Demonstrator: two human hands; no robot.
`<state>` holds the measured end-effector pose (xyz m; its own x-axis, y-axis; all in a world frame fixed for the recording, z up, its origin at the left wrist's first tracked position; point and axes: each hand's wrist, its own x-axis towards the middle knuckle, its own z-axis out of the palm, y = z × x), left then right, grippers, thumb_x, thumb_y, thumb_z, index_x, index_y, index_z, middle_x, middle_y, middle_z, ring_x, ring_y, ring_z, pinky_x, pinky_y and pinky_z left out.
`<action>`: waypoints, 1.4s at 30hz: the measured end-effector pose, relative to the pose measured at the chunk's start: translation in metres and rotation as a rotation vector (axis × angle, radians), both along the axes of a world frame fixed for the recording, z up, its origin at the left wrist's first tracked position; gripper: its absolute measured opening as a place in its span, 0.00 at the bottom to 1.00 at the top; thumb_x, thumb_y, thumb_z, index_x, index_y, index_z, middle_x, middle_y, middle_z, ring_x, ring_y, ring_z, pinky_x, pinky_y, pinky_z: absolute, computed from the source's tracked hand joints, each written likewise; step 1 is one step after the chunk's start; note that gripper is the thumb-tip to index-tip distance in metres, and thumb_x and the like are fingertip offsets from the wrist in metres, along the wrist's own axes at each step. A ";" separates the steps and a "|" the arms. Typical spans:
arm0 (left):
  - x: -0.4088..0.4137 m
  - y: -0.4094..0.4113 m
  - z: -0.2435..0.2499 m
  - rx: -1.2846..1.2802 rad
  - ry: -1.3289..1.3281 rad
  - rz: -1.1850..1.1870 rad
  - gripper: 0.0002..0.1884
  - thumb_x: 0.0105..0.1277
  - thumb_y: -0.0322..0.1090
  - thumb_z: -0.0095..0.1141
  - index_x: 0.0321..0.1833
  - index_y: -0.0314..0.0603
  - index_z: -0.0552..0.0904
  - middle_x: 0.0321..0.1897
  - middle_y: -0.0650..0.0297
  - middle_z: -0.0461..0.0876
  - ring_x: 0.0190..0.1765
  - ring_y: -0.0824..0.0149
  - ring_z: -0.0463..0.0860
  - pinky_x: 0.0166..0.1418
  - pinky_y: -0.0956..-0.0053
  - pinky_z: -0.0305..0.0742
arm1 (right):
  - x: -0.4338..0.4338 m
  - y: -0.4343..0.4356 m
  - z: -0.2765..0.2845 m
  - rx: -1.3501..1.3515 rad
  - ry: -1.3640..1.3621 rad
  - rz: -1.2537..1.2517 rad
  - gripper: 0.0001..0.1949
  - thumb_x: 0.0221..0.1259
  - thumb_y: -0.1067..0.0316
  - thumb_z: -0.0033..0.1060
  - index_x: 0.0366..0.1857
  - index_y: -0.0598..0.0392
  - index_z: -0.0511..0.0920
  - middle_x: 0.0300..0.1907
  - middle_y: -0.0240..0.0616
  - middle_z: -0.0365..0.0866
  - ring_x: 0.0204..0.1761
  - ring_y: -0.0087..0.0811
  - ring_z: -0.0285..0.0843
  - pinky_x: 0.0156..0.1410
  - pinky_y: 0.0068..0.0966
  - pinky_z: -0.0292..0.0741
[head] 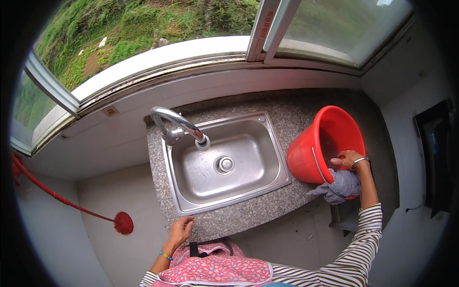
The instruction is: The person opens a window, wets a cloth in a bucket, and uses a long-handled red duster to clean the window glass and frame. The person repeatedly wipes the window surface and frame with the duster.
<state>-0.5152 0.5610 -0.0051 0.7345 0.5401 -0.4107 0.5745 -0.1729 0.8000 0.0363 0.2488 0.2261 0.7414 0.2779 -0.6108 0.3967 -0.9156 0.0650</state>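
Observation:
A red plastic bucket stands on the speckled stone counter, right of a stainless steel sink. Over the bucket's near rim hangs a grey cloth. My right hand is at the bucket's mouth, just above the cloth, with its fingers partly bent; whether they touch the rim is unclear, and I see nothing held. My left hand is at the counter's front edge near the sink's lower left corner, fingers loosely curled and holding nothing visible. A chrome gooseneck faucet reaches over the sink, above its metal drain strainer.
A long red-handled brush leans at the left, its round head over the tiled floor. Behind the counter is a sliding window in a metal frame. A dark appliance is at the right wall. The counter's front edge curves before me.

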 end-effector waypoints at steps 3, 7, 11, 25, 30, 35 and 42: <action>0.019 -0.001 0.013 0.060 -0.048 -0.124 0.14 0.67 0.35 0.55 0.51 0.36 0.83 0.42 0.49 0.86 0.42 0.55 0.87 0.47 0.65 0.80 | -0.048 -0.019 0.048 -0.052 0.050 -0.097 0.49 0.46 0.18 0.53 0.59 0.58 0.78 0.55 0.57 0.80 0.60 0.49 0.77 0.64 0.40 0.72; 0.070 0.002 0.037 0.075 -0.120 -0.339 0.14 0.69 0.35 0.54 0.51 0.36 0.83 0.44 0.50 0.85 0.45 0.56 0.86 0.51 0.67 0.79 | -0.074 -0.053 0.032 0.271 -0.099 -0.227 0.41 0.47 0.37 0.68 0.58 0.63 0.75 0.54 0.58 0.80 0.57 0.51 0.79 0.62 0.34 0.74; 0.112 -0.007 0.054 0.078 -0.237 -0.446 0.13 0.70 0.34 0.54 0.52 0.36 0.83 0.46 0.50 0.85 0.47 0.54 0.85 0.53 0.66 0.81 | -0.094 -0.055 0.008 0.558 -0.448 -0.298 0.22 0.42 0.58 0.67 0.41 0.62 0.76 0.40 0.51 0.82 0.43 0.47 0.81 0.51 0.35 0.75; 0.256 -0.111 0.169 -0.678 -0.620 -0.821 0.28 0.75 0.40 0.50 0.74 0.43 0.61 0.59 0.48 0.77 0.59 0.60 0.80 0.62 0.70 0.75 | -0.213 -0.026 0.142 1.189 -1.732 0.093 0.17 0.49 0.71 0.63 0.44 0.59 0.72 0.42 0.40 0.74 0.47 0.37 0.74 0.63 0.38 0.70; 0.294 -0.138 0.233 -1.390 -0.648 -0.863 0.49 0.66 0.70 0.44 0.79 0.61 0.31 0.74 0.49 0.57 0.70 0.50 0.69 0.65 0.57 0.73 | -0.244 0.004 0.175 1.285 -1.334 0.241 0.20 0.44 0.74 0.64 0.44 0.58 0.72 0.42 0.41 0.75 0.47 0.36 0.75 0.62 0.36 0.70; 0.299 -0.164 0.259 -1.622 -0.818 -0.611 0.35 0.73 0.57 0.48 0.74 0.43 0.59 0.70 0.59 0.66 0.71 0.63 0.68 0.74 0.66 0.64 | -0.238 0.031 0.119 1.477 -0.703 0.170 0.29 0.43 0.62 0.73 0.52 0.59 0.73 0.52 0.43 0.72 0.57 0.37 0.72 0.67 0.35 0.65; 0.335 -0.172 0.263 -1.545 -0.920 -0.643 0.24 0.74 0.45 0.51 0.67 0.38 0.69 0.60 0.60 0.76 0.62 0.68 0.76 0.67 0.71 0.71 | -0.212 -0.008 0.067 1.584 -0.309 -0.036 0.49 0.56 0.32 0.59 0.74 0.57 0.54 0.73 0.46 0.57 0.73 0.43 0.58 0.76 0.41 0.55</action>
